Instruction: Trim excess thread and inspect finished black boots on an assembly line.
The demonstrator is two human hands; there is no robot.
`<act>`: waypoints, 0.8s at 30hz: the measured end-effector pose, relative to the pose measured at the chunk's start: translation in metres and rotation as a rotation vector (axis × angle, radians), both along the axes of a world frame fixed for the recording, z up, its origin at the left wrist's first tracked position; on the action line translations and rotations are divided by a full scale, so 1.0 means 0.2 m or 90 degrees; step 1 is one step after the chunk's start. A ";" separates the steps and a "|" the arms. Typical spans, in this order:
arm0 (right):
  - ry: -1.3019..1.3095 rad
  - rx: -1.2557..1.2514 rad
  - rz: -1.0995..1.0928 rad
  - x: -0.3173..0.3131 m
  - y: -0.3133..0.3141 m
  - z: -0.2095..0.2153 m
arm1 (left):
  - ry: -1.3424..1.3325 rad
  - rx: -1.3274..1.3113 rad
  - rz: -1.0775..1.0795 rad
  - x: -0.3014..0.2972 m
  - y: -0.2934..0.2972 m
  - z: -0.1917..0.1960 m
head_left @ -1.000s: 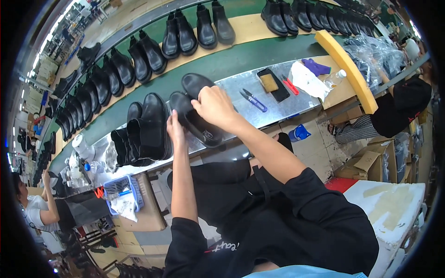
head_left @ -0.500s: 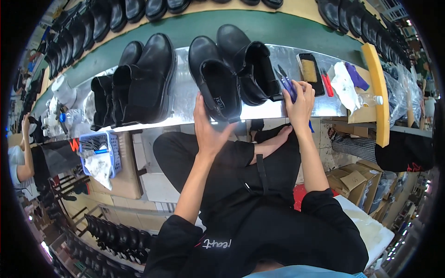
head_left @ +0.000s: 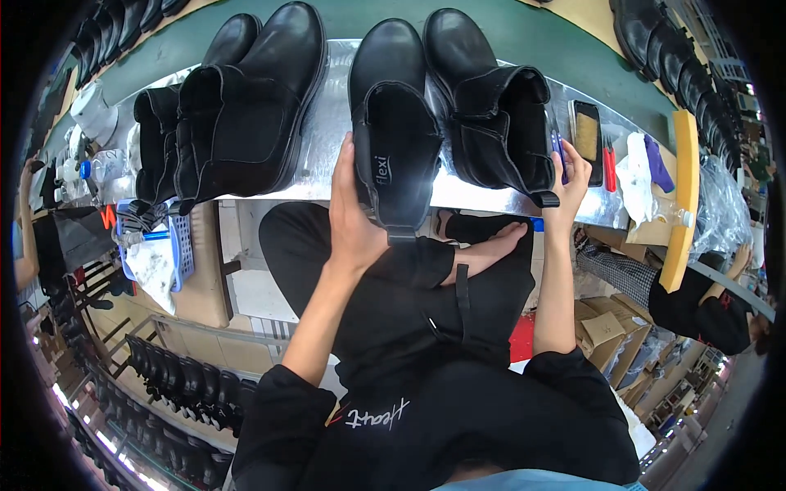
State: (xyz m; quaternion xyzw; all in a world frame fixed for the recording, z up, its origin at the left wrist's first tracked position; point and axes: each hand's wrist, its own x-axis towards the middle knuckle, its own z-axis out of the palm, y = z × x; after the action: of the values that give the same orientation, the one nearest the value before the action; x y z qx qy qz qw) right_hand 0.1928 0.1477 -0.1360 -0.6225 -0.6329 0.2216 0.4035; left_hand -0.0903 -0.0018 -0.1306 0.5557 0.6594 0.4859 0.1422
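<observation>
A black ankle boot (head_left: 395,155) stands toe-away at the metal edge. My left hand (head_left: 354,229) grips it by the left side and heel of its shaft. To its right, a second black boot (head_left: 499,123) leans with its shaft opening toward me. My right hand (head_left: 571,184) is beside that shaft, fingers wrapped round purple-handled snips (head_left: 558,154). The snips' blades are mostly hidden. Left of my left hand, another pair of black boots (head_left: 246,123) rests on the shiny metal worktop (head_left: 323,159).
Right of my right hand lie a black tray with a tan block (head_left: 586,131), a red tool (head_left: 609,168) and a white cloth (head_left: 634,176). A yellow bar (head_left: 681,204) edges the right side. A blue basket (head_left: 182,245) hangs low left. Other people work on both sides.
The boot in my left hand has straightened, and the boot beside it has shifted right. My right hand has moved slightly with the snips, whose blades are now less visible. The whole view has shifted.
</observation>
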 end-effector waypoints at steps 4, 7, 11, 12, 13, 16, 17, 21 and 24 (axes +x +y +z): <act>-0.151 0.150 0.042 -0.12 0.01 0.01 | -0.033 0.008 0.089 0.08 0.02 -0.12; -0.198 0.147 0.035 -0.15 0.01 0.01 | 0.050 0.079 0.106 0.13 0.07 -0.05; -0.231 0.131 0.052 -0.14 -0.01 0.00 | 0.066 0.063 0.099 0.13 0.05 -0.03; -0.238 0.129 0.059 -0.14 -0.01 0.00 | 0.044 0.055 0.094 0.13 0.04 -0.03; -0.241 0.137 0.068 -0.13 -0.01 -0.01 | 0.023 0.047 0.089 0.13 0.03 -0.02; -0.209 0.133 0.047 -0.13 -0.01 -0.02 | -0.018 0.090 0.077 0.15 0.02 0.11; -0.208 0.125 0.036 -0.13 -0.01 -0.02 | -0.020 0.089 0.075 0.15 0.02 0.14; -0.196 0.128 0.045 -0.15 -0.02 -0.01 | 0.051 0.260 0.052 0.13 0.03 0.28; -0.193 0.129 0.046 -0.14 -0.02 -0.01 | 0.112 0.246 0.063 0.13 0.05 0.40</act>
State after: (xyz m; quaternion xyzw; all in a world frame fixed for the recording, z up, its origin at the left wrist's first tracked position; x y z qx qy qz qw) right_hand 0.1650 0.1434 -0.1387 -0.5817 -0.7275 0.0751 0.3559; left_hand -0.0651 0.0083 -0.0511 0.5800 0.5904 0.5592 -0.0490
